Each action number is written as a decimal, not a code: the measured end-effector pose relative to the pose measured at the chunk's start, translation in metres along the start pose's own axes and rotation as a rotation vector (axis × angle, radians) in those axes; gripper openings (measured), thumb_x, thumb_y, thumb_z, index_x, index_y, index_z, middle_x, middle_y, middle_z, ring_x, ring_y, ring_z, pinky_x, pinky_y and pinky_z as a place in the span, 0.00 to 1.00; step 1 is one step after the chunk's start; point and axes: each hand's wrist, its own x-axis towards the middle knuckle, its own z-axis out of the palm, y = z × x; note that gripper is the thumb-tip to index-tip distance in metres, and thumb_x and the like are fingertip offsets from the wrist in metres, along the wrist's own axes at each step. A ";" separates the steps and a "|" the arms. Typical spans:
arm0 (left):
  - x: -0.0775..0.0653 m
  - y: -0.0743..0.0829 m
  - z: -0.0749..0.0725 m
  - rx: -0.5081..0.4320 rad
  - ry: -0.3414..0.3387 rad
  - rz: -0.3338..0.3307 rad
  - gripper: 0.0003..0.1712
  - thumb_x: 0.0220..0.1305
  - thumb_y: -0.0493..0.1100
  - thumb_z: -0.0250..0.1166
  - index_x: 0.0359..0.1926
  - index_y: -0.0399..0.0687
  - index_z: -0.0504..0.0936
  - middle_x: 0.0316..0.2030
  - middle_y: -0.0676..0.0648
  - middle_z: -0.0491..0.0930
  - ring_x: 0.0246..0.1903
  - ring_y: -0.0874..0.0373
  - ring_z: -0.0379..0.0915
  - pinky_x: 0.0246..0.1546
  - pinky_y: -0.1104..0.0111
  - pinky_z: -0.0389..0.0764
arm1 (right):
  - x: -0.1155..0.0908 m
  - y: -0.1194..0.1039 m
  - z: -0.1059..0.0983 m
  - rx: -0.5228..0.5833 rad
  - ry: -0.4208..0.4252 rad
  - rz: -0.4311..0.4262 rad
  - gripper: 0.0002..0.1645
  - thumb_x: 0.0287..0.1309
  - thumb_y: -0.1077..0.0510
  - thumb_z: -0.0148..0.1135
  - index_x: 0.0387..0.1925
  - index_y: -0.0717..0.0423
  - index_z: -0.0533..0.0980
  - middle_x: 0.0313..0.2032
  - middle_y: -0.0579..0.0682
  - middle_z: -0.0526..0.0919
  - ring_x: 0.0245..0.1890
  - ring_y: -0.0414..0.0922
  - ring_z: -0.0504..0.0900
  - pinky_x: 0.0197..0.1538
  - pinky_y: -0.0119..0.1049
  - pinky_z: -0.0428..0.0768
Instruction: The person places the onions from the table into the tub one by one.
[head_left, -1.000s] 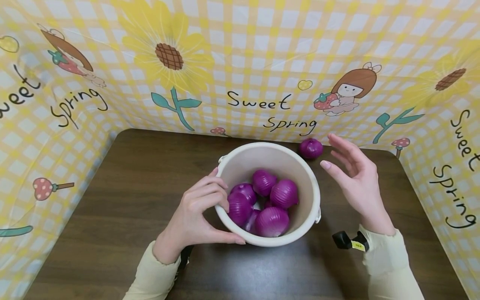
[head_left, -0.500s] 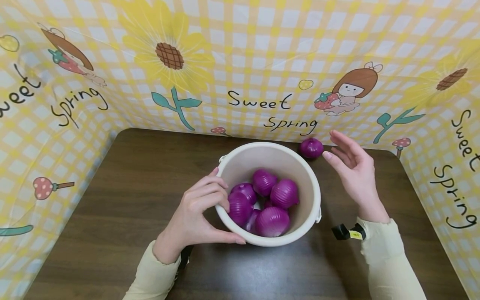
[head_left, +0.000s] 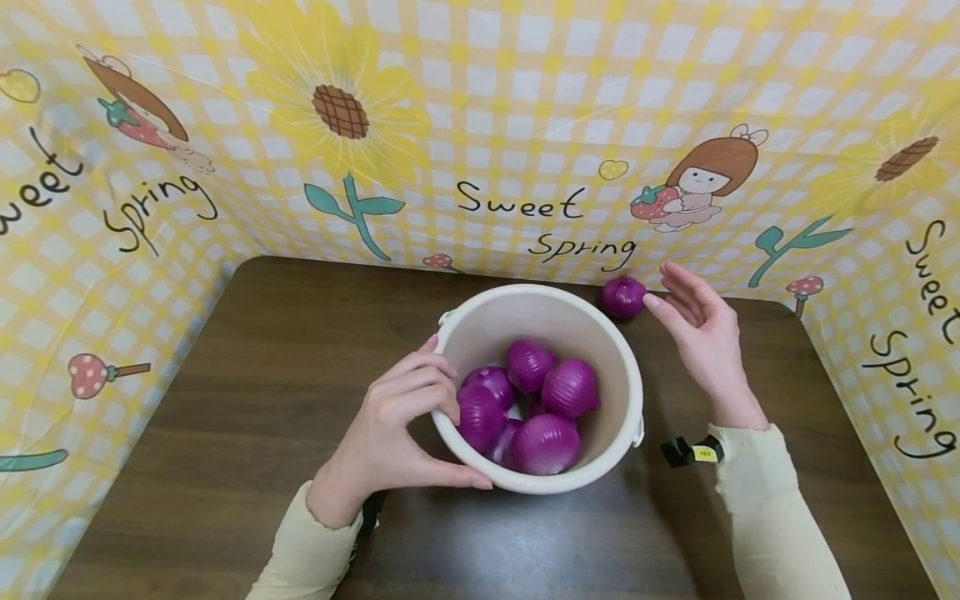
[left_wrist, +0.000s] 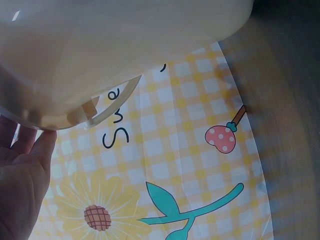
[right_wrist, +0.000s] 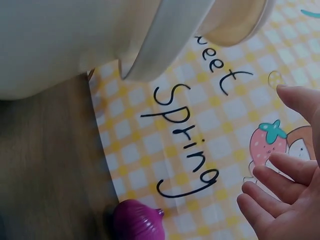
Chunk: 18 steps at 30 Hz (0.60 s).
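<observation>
A cream bucket [head_left: 628, 367] stands on the table and holds several purple onions [head_left: 545, 444]. My left hand [head_left: 397, 417] grips its rim on the left, the fingertips hooked over the edge and the thumb along the near side. In the left wrist view that hand [left_wrist: 22, 175] shows at the rim of the bucket [left_wrist: 115, 40]. One more purple onion [head_left: 623, 297] lies behind the bucket, by the back wall. Just right of it is my right hand [head_left: 705, 333], holding nothing, its fingers loosely extended. The right wrist view has the onion [right_wrist: 139, 222] apart from those fingers [right_wrist: 272, 190].
The dark wooden table [head_left: 262, 375] is bounded at the back and sides by a yellow checked cloth [head_left: 465, 100] with printed flowers. A pale handle [right_wrist: 165, 40] hangs on the bucket's side. A black wrist camera [head_left: 678, 452] sits at the right cuff.
My right hand has shifted slightly left and forward, closer to the loose onion. The left hand and the bucket stay where they were.
</observation>
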 end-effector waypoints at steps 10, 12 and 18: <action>0.002 0.002 -0.001 -0.002 -0.002 -0.006 0.33 0.35 0.63 0.87 0.25 0.47 0.77 0.27 0.52 0.77 0.41 0.51 0.74 0.66 0.36 0.65 | 0.010 0.018 -0.001 -0.067 -0.005 0.130 0.41 0.65 0.44 0.69 0.73 0.55 0.67 0.69 0.53 0.71 0.69 0.49 0.70 0.70 0.41 0.71; 0.001 0.002 -0.001 -0.004 -0.002 -0.006 0.33 0.35 0.63 0.87 0.25 0.47 0.77 0.27 0.53 0.77 0.41 0.51 0.74 0.66 0.36 0.65 | 0.013 0.022 -0.001 -0.073 -0.007 0.158 0.42 0.65 0.42 0.69 0.73 0.55 0.67 0.70 0.54 0.70 0.69 0.49 0.70 0.70 0.42 0.70; -0.001 -0.001 0.000 -0.001 -0.004 -0.006 0.33 0.35 0.63 0.87 0.26 0.47 0.77 0.27 0.53 0.77 0.41 0.51 0.74 0.66 0.37 0.65 | 0.021 0.033 -0.002 -0.070 0.009 0.239 0.45 0.63 0.38 0.69 0.73 0.55 0.67 0.69 0.53 0.71 0.69 0.48 0.70 0.70 0.44 0.70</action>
